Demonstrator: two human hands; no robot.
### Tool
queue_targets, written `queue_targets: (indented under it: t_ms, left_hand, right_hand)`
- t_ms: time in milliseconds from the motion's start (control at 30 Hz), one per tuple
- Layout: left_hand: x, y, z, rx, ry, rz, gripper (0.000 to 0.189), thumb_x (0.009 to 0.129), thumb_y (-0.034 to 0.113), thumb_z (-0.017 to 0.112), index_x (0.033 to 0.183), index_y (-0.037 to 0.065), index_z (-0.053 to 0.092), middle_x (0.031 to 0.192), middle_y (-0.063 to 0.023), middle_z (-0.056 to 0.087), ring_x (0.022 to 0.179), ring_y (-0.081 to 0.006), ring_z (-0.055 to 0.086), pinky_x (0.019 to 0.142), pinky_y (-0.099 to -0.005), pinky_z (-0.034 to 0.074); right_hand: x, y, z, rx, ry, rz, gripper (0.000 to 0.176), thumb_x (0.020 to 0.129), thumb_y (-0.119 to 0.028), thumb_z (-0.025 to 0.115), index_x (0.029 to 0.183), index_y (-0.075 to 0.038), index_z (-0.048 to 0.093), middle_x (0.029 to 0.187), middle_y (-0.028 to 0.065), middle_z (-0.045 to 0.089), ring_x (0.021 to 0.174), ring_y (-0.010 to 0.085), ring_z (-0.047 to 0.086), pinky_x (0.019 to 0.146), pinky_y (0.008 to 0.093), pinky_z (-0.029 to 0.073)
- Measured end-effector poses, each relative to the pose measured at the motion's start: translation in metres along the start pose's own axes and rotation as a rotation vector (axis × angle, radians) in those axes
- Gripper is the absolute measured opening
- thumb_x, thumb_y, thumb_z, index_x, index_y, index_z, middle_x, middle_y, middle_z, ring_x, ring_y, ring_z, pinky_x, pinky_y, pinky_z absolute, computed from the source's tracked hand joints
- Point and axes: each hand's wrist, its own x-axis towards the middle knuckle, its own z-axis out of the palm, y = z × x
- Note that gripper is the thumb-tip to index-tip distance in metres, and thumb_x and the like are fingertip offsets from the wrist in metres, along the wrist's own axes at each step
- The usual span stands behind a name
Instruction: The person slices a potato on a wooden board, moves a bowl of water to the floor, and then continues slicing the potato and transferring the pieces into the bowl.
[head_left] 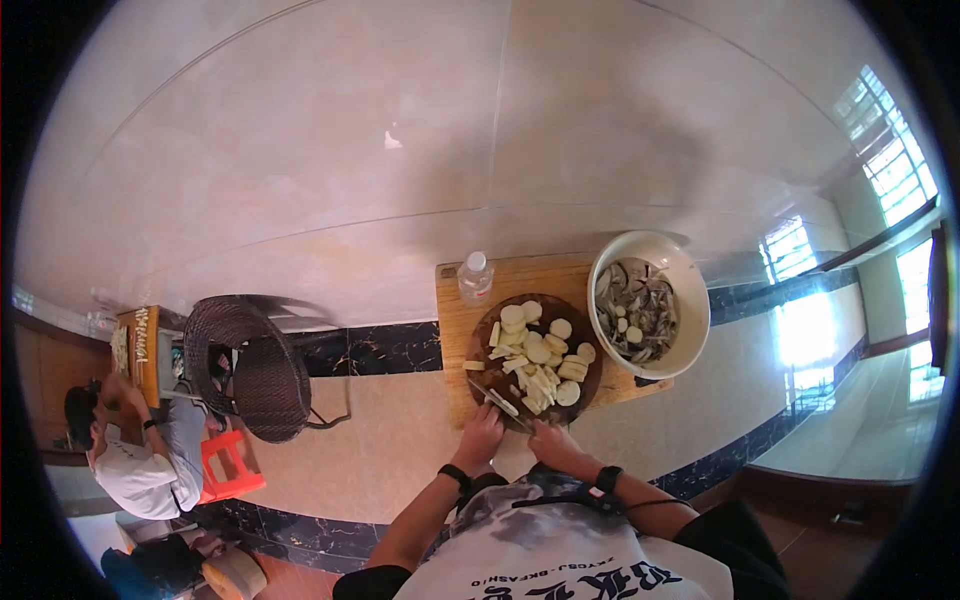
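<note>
My right hand [556,446] is closed around the handle of a kitchen knife [503,402], at the near edge of a round dark cutting board [585,402]. The blade slants up to the left across the board's near side. My left hand [482,436] is beside the blade, fingers drawn together at the board's near-left edge; what they hold, if anything, is hidden. Pale round slices [536,347] and cut sticks [541,386] of a peeled vegetable are heaped on the board.
The board lies on a wooden table [452,330]. A clear plastic bottle [475,280] stands behind it, and a white bowl [700,318] of pale and purplish strips stands right. At left are a wicker chair [268,385], a red stool [228,470] and another person [150,470] seated.
</note>
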Motion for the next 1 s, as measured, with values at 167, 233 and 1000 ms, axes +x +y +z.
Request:
queue_targets:
  t_ms: [167, 233, 1000]
  left_hand:
    - [-0.001, -0.004, 0.004, -0.032, 0.001, 0.002, 0.024, 0.078, 0.009, 0.061, 0.096, -0.005, 0.069, 0.120, -0.0175, 0.061, 0.118, -0.0344, 0.058, 0.090, -0.0393, 0.056]
    - [0.000, -0.003, 0.000, -0.026, 0.002, 0.015, 0.026, 0.079, 0.009, 0.061, 0.098, -0.006, 0.069, 0.120, -0.0181, 0.061, 0.120, -0.0352, 0.057, 0.092, -0.0397, 0.055]
    - [-0.005, 0.004, -0.018, 0.124, -0.013, 0.046, 0.027, 0.082, 0.009, 0.060, 0.104, -0.006, 0.069, 0.120, -0.0168, 0.061, 0.123, -0.0323, 0.057, 0.093, -0.0385, 0.055]
  right_hand:
    - [-0.004, 0.009, 0.007, -0.142, -0.015, -0.215, 0.019, 0.093, -0.016, 0.055, 0.091, 0.002, 0.056, 0.089, 0.0306, 0.053, 0.074, 0.0535, 0.056, 0.066, 0.0611, 0.046]
    - [-0.008, -0.003, -0.008, -0.120, -0.012, -0.220, 0.019, 0.094, -0.016, 0.055, 0.090, 0.002, 0.056, 0.089, 0.0303, 0.054, 0.074, 0.0532, 0.057, 0.067, 0.0608, 0.047]
    - [-0.025, -0.014, -0.012, -0.008, -0.012, -0.124, 0.023, 0.094, -0.020, 0.056, 0.098, 0.002, 0.053, 0.075, 0.0315, 0.060, 0.073, 0.0535, 0.061, 0.068, 0.0599, 0.049]
